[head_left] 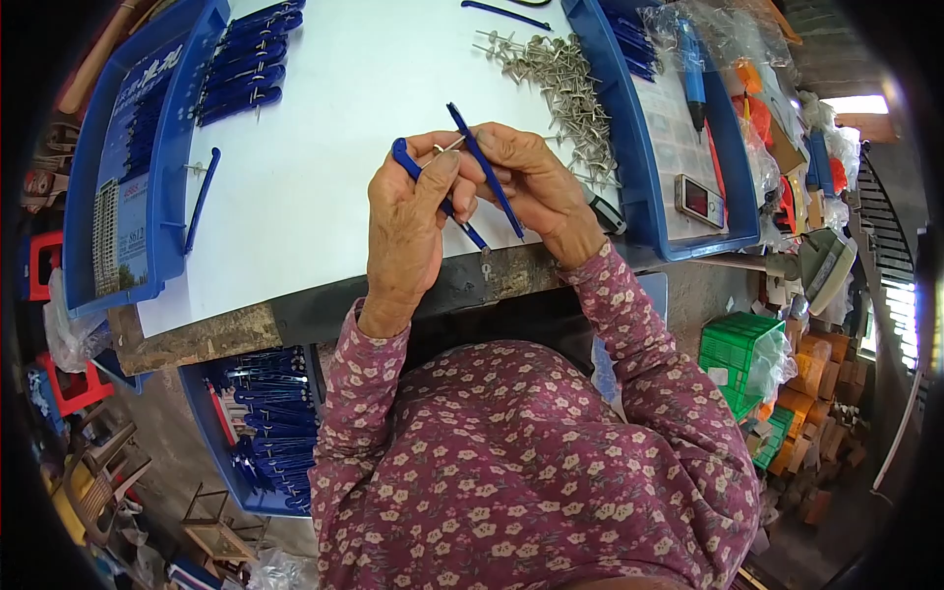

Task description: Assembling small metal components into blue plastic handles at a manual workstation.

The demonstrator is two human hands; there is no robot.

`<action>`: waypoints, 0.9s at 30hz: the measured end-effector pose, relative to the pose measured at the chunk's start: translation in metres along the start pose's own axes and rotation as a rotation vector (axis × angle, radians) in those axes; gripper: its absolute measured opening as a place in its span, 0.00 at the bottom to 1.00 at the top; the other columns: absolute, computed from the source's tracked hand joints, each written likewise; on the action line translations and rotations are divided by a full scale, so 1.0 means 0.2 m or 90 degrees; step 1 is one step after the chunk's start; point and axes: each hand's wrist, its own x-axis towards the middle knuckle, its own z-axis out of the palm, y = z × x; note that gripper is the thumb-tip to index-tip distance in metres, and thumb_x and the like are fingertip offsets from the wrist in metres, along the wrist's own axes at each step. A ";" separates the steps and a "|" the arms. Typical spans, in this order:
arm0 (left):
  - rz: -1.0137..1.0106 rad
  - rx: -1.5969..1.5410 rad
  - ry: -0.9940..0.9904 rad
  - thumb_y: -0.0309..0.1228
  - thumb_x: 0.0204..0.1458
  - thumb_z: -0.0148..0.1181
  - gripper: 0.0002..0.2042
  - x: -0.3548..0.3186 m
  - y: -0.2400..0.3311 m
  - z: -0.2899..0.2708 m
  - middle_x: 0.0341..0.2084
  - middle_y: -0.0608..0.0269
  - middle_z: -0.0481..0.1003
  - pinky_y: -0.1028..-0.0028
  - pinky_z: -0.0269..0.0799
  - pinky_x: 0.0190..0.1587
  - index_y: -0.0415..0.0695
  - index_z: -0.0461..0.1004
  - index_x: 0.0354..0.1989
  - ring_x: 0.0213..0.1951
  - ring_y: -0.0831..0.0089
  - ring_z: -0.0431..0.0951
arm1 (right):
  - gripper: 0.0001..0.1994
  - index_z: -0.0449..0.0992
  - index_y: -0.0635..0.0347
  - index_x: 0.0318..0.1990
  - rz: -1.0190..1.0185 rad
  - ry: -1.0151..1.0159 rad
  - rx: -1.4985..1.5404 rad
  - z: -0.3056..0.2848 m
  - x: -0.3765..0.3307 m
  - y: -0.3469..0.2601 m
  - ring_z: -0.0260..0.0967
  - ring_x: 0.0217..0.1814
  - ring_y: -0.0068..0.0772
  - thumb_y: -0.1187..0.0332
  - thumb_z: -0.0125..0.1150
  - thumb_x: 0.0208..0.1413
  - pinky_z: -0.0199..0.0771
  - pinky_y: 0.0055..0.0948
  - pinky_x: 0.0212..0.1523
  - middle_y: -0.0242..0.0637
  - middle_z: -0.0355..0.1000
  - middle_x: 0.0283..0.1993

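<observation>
Pinching a glossy blue round-ended strip, the left hand sits close beside the right hand, which clamps a thin straight strip; both are near the counter's front edge. A silvery pin shows between them. Blue trays stand toward the left and right edges; bare white sheet stretches toward the far edge.

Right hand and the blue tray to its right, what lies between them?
In the head view, part of a pile of small metal pieces lies between the right hand and the blue tray, with a dark object lower in the picture.
</observation>
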 end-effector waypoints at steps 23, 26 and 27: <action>-0.012 0.014 -0.003 0.27 0.55 0.47 0.12 -0.01 0.00 -0.04 0.25 0.59 0.70 0.81 0.60 0.25 0.32 0.63 0.42 0.21 0.82 0.63 | 0.10 0.72 0.67 0.39 -0.058 0.080 -0.172 0.03 -0.01 0.02 0.50 0.17 0.10 0.68 0.52 0.55 0.47 0.10 0.17 0.25 0.64 0.20; -0.014 0.016 -0.003 0.27 0.55 0.47 0.12 -0.01 0.00 -0.05 0.25 0.59 0.70 0.81 0.60 0.25 0.32 0.63 0.42 0.21 0.82 0.63 | 0.10 0.73 0.67 0.38 -0.065 0.061 -0.161 0.04 -0.02 0.02 0.51 0.17 0.10 0.69 0.53 0.54 0.46 0.10 0.17 0.24 0.64 0.20; -0.012 0.017 -0.004 0.27 0.55 0.47 0.12 -0.01 0.00 -0.05 0.25 0.59 0.70 0.81 0.60 0.25 0.32 0.63 0.42 0.21 0.82 0.62 | 0.10 0.73 0.67 0.38 -0.065 0.061 -0.162 0.04 -0.02 0.02 0.51 0.17 0.10 0.69 0.53 0.54 0.46 0.10 0.17 0.24 0.64 0.20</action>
